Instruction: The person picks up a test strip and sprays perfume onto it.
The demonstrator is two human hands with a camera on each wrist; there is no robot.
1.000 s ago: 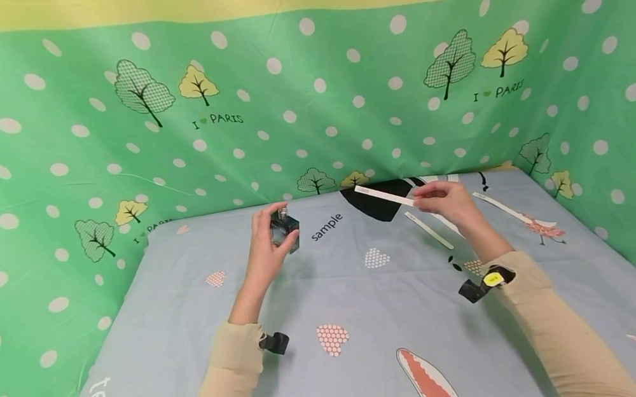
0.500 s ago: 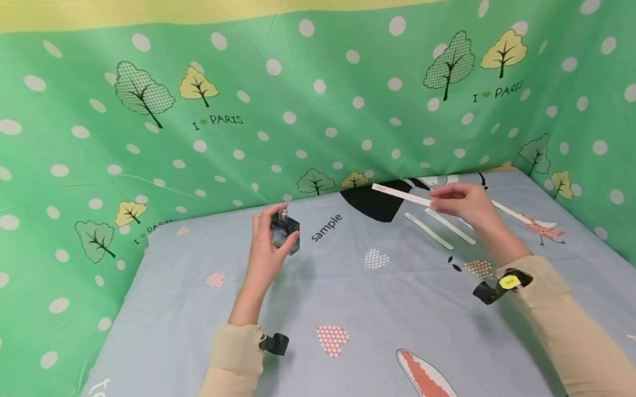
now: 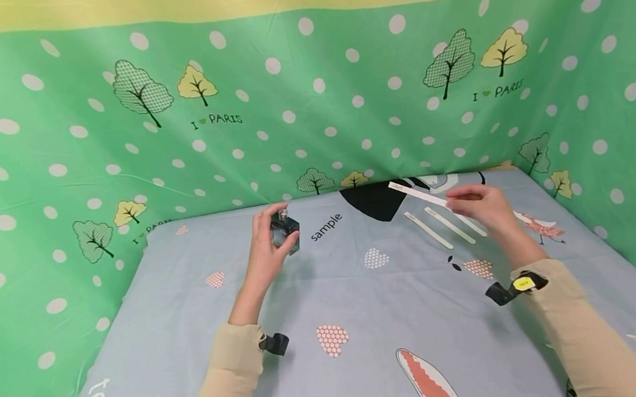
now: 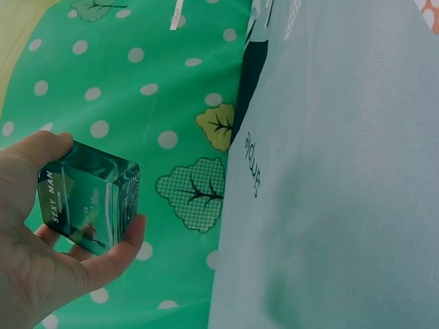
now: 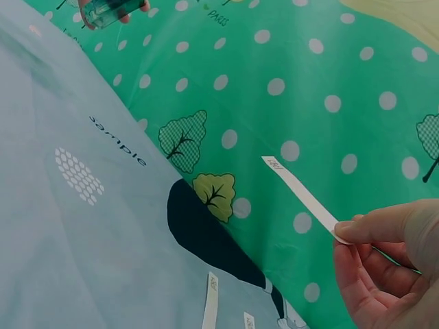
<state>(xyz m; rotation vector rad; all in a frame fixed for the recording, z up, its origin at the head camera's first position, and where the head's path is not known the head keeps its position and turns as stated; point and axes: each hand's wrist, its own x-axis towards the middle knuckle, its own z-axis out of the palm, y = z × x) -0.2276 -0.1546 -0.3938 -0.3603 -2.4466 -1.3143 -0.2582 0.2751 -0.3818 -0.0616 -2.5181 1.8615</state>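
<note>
My left hand [image 3: 267, 242] holds a dark teal glass perfume bottle [image 3: 285, 233] above the cloth, with fingertips at its top and the thumb low on its side. In the left wrist view the bottle [image 4: 89, 195] bears the words "SEXY MAN PARFUM". My right hand [image 3: 486, 208] pinches one end of a narrow white paper strip [image 3: 418, 194] between thumb and fingers. Small writing marks the strip's free end [image 5: 273, 163], which points left toward the bottle. Below lie more white strips, a left one [image 3: 429, 230] and a middle one [image 3: 450, 225]; another [image 3: 472, 225] is partly hidden by my right hand.
A blue-grey printed cloth [image 3: 289, 380] covers the table, showing hearts, rabbit ears and the word "sample". Green dotted curtains [image 3: 264, 120] hang behind it and along both sides. Each wrist carries a black camera mount [image 3: 277, 343].
My right hand has moved right with its paper strip, away from the bottle, uncovering the middle strip and part of another. My left hand and the bottle have stayed put.
</note>
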